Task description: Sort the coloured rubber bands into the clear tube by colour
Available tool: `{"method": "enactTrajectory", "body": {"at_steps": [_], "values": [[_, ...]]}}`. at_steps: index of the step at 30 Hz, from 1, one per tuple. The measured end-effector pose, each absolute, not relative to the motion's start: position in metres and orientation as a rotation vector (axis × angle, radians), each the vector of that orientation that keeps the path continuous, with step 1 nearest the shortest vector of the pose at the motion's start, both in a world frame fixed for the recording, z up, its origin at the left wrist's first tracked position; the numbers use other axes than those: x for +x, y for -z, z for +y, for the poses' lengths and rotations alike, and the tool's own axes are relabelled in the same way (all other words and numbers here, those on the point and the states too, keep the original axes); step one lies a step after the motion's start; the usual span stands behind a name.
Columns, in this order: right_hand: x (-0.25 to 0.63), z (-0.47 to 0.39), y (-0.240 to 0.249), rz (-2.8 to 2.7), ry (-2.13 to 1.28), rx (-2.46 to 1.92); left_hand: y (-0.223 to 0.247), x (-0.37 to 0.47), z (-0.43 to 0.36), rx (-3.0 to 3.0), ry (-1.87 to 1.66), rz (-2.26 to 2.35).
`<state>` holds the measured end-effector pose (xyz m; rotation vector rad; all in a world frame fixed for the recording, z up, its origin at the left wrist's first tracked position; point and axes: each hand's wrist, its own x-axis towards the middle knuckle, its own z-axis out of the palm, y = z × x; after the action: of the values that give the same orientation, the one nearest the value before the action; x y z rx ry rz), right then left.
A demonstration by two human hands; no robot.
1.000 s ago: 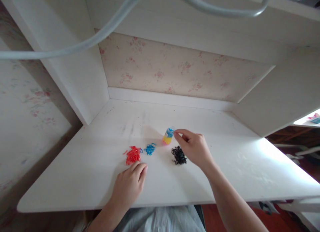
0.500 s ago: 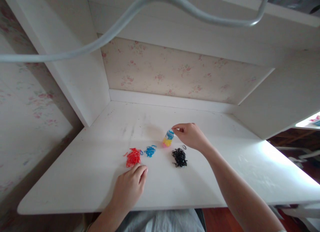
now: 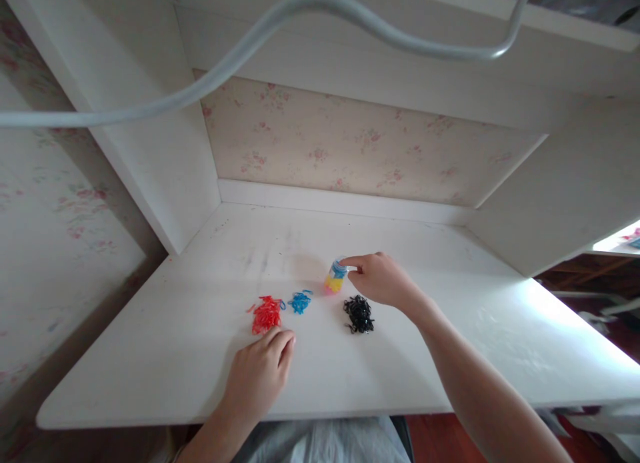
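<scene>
A small clear jar (image 3: 335, 277) with pink, yellow and blue layers stands on the white desk. My right hand (image 3: 377, 276) is at its top, index finger stretched over the mouth and the other fingers curled. Left of the jar lies a small blue pile of bands (image 3: 300, 302), and farther left a red pile (image 3: 267, 314). A black pile (image 3: 359, 314) lies below my right hand. My left hand (image 3: 261, 370) rests at the near edge of the red pile with its fingers curled together; what they hold, if anything, is hidden.
The white desk (image 3: 150, 356) has raised side panels and a back ledge (image 3: 340, 198). A thick white cable (image 3: 320, 0) curves across the top of the view. Floral wallpaper covers the wall behind.
My right hand has shifted slightly left and down, and its index finger now reaches over the jar's mouth. My left hand has stayed in place.
</scene>
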<state>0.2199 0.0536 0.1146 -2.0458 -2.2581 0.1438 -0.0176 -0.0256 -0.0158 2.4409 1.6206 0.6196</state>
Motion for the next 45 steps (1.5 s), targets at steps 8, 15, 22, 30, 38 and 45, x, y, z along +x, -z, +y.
{"method": "enactTrajectory", "body": {"at_steps": [8,15,22,30,38,45], "values": [[0.219,0.064,-0.111,-2.418,-0.166,-2.079,0.015,-0.018,-0.026,2.45,-0.631,1.609],[0.222,0.062,-0.115,-2.331,-0.147,-2.061,0.013,-0.017,-0.024,2.423,-0.606,1.604],[0.23,0.049,-0.124,-2.169,-0.215,-1.936,-0.008,-0.014,-0.004,2.474,-0.368,1.765],[0.228,0.011,-0.106,-1.826,-0.374,-1.651,-0.017,-0.005,0.022,2.579,-0.115,1.918],[0.215,-0.026,-0.049,-1.875,-0.646,-1.499,-0.012,-0.002,0.029,2.624,0.002,1.933],[0.192,-0.031,-0.02,-2.038,-0.534,-1.729,-0.021,0.0,0.027,2.585,-0.105,1.989]]}}
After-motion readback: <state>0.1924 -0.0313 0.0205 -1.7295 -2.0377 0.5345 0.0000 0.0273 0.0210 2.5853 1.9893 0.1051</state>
